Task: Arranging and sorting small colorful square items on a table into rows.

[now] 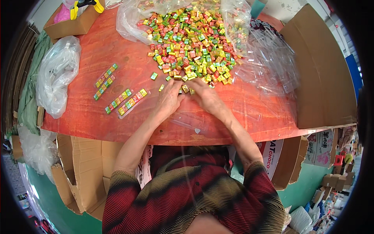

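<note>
A big heap of small wrapped blocks (194,50) in red, yellow and green spreads over the red table. At its near edge, my left hand (169,99) is bent over a few loose blocks, fingers curled; what they hold is hidden. Beside it my right hand (209,99) reaches in, its fingers smeared by motion. A few yellow blocks (185,89) lie between the two hands. Just below them a clear plastic strip (187,123) rests on the table. To the left lie several rows of blocks, one of them a row in a clear tray (132,103).
Clear plastic trays (269,58) are piled at the right, before an upright cardboard sheet (325,70). A plastic bag (132,19) surrounds the heap's far side. Another bag (58,76) sits at the left edge, near a carton (74,23). Open cartons (89,167) stand below the table.
</note>
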Demonstrator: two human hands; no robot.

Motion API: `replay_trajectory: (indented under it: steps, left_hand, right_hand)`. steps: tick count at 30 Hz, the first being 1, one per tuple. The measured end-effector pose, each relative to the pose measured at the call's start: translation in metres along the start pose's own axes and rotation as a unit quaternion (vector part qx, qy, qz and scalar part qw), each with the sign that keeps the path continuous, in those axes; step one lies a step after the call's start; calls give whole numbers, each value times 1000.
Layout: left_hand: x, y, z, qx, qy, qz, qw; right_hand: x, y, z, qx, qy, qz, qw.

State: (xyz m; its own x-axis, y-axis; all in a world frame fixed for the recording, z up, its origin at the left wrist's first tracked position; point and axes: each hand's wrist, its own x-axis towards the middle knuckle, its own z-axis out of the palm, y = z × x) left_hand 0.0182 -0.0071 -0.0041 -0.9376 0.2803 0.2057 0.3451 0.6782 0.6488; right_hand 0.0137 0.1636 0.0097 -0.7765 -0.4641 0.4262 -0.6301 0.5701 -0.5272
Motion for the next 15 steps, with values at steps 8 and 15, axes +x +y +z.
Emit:
replay_trajectory:
  steps: [8,15]
  left_hand:
    - [6,7,-3,6,-40,9,999]
    - [6,16,14,10,-1,47,999]
  right_hand:
    - [-30,-17,-22,-69,-2,185,980]
    - [-41,2,14,-159,19,189,969]
